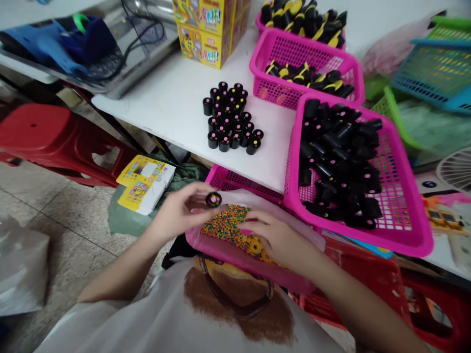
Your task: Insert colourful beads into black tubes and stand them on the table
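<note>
My left hand is closed around a small black cup, its open mouth towards me with pink and green bits inside. Just below it, a pink basket lined with clear plastic lies close against my body. Many tiny multicoloured beads fill the liner, and a few yellow ring-shaped pieces lie among them. Over the right side of the beads is my right hand, fingers curved and somewhat apart; its thumb is mostly hidden. On the white table stands a cluster of black cups with pink or yellow bits on top.
A large pink basket of black cups stands at the right. Behind it, another pink basket holds black-and-yellow pieces. Yellow printed boxes are stacked at the back. A red stool and flattened carton are at left.
</note>
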`<control>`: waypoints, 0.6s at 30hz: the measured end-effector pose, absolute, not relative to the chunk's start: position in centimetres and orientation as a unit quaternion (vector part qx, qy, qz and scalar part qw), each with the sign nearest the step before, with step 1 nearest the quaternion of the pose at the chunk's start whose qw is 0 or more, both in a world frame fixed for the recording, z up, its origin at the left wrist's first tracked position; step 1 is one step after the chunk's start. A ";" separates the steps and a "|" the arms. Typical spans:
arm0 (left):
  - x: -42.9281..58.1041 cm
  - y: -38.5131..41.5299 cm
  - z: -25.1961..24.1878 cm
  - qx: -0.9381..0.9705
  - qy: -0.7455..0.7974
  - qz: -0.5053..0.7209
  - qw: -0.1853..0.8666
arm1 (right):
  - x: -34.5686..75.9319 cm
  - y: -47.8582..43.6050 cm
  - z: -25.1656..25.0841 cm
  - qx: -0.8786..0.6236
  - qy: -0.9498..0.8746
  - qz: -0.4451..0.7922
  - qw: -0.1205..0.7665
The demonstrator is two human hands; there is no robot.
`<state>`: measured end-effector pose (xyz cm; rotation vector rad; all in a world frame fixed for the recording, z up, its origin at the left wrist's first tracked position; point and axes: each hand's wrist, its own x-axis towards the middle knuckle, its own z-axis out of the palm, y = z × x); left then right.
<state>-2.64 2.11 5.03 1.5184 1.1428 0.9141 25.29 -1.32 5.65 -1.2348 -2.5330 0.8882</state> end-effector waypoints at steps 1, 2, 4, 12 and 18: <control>-3.2 3.4 5.5 0.632 0.493 0.396 0.448 | 24.8 -1.2 5.5 -0.424 -0.857 0.287 0.052; -3.8 4.8 5.9 0.638 0.516 0.408 0.399 | 24.0 -1.1 5.4 -0.429 -0.861 0.273 0.003; -4.5 7.7 6.3 0.646 0.562 0.412 0.310 | 22.3 -0.9 5.1 -0.435 -0.862 0.247 -0.086; -3.5 14.8 5.3 0.634 0.668 0.315 0.230 | 18.0 -0.8 1.1 -0.454 -0.857 0.170 -0.173; -3.1 17.4 4.4 0.656 0.658 0.297 0.220 | 16.9 -0.1 -0.6 -0.417 -0.876 0.189 -0.151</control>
